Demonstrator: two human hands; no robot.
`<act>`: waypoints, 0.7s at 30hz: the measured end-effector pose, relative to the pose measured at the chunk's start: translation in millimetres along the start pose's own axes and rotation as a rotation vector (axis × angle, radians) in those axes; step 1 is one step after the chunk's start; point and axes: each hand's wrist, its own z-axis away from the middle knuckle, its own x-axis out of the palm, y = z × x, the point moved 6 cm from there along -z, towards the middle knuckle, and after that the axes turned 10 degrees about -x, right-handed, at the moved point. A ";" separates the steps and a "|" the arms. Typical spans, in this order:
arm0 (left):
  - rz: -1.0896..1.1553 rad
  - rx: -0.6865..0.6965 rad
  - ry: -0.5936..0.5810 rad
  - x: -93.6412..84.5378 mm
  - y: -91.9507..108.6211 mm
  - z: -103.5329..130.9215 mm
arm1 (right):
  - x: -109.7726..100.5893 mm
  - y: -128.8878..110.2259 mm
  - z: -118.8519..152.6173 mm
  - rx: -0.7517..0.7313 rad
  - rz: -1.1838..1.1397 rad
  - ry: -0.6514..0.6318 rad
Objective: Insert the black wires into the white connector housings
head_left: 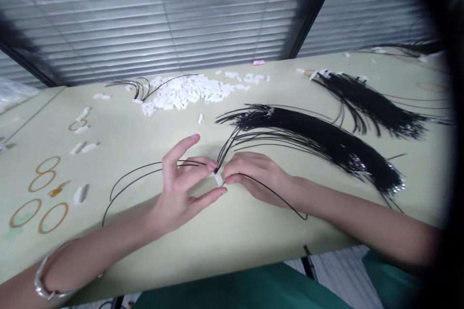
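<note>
In the middle of the head view, my left hand (181, 183) grips a small white connector housing (218, 178) between thumb and fingers, its index finger raised. Several black wires run up from the housing's far end. Two longer black wires (134, 174) trail leftward from behind the same hand. Close against the housing's right side, my right hand (253, 176) is closed in a pinch on a single black wire (277, 193), whose tail curves down to the right. The wire's tip lies at the housing's near end; whether it is inside cannot be made out.
Beyond my right hand lies a thick bundle of black wires (311, 135). A second bundle (373, 101), with white housings at one end, is farther right. A pile of white housings (188, 91) sits by the window blinds (163, 14). Rubber bands (53, 217) lie at left.
</note>
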 end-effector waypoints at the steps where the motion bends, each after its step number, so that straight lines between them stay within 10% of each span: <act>1: -0.002 0.000 -0.002 0.1 -0.2 0.0 | 0.0 -0.1 -0.2 0.001 0.003 -0.008; 21: -0.005 0.013 -0.035 1.5 1.7 -0.9 | 2.8 -2.7 1.4 -0.024 0.062 -0.119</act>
